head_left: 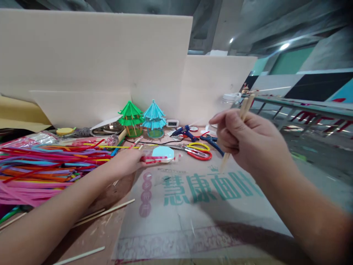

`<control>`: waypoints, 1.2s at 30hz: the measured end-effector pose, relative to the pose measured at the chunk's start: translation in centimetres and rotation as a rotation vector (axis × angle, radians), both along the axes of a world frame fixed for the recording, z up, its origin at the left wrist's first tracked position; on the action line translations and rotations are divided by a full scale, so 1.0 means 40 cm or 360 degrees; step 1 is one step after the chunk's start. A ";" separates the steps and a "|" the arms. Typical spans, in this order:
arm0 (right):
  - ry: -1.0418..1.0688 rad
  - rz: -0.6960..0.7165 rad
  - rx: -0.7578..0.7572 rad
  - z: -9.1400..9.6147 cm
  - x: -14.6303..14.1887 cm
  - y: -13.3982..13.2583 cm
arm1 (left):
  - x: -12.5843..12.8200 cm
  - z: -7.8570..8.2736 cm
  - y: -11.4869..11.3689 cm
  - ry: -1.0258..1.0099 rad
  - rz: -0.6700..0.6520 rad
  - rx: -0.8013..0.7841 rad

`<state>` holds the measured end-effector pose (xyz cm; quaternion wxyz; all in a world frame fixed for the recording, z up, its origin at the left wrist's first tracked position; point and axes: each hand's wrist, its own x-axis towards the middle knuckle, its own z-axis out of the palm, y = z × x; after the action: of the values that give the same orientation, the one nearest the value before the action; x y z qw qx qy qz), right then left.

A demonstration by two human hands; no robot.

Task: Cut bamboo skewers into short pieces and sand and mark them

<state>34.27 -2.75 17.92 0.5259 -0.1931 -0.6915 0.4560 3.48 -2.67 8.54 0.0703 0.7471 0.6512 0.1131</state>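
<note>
Paper pagodas: two, a green pagoda (131, 117) and a blue pagoda (153, 118) just right of it.
Held sticks (246, 105): two, in the right hand (248, 141), well right of the green pagoda.
Striped packet (154, 158): one, in the left hand (128, 162).
Loose sticks (110, 209): at least four on the table (104, 235), in front of the green pagoda.
Glue gun (184, 131): one.
Red scissors (200, 154): one pair.
Pipe cleaners (46, 162): one heap, left of the green pagoda.

Brown worktop (110, 228), seen from above and in front. A printed sheet (193, 221) with green characters covers its near right part. Left: a heap of coloured pipe cleaners (41, 165). Loose sticks (104, 211) lie on the bare surface beside the sheet. Far edge of the sheet: a packet (162, 154) with a pale blue disc, red-and-yellow scissors (200, 152), and a blue glue gun (184, 131). Behind: a green pavilion (131, 117) and a blue pavilion (153, 117), upright and side by side.
</note>
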 end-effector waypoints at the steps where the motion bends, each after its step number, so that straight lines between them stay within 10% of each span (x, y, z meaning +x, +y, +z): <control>1: -0.0076 0.0001 -0.0003 -0.006 -0.003 0.001 | 0.000 0.019 -0.006 -0.0053 -0.0004 0.0032; 6: -0.0455 -0.0095 -0.0043 -0.033 -0.016 0.039 | 0.051 0.099 -0.051 -0.0525 -0.0070 0.0246; 11: -0.0471 0.0054 -0.0098 -0.075 -0.045 0.059 | 0.142 0.072 -0.087 -0.1401 -0.0280 0.0132; 21: 0.0492 0.0087 -0.0363 -0.052 -0.049 0.014 | 0.171 0.039 -0.127 -0.0754 -0.0430 0.0072; 36: 0.0241 0.0324 -0.0530 -0.170 -0.133 -0.056 | 0.222 0.013 -0.168 -0.1147 -0.0353 0.0112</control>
<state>28.93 -4.98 11.11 0.4884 -0.1717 -0.5810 0.6280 12.36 -9.37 9.05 0.2810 0.7273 0.4957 0.3825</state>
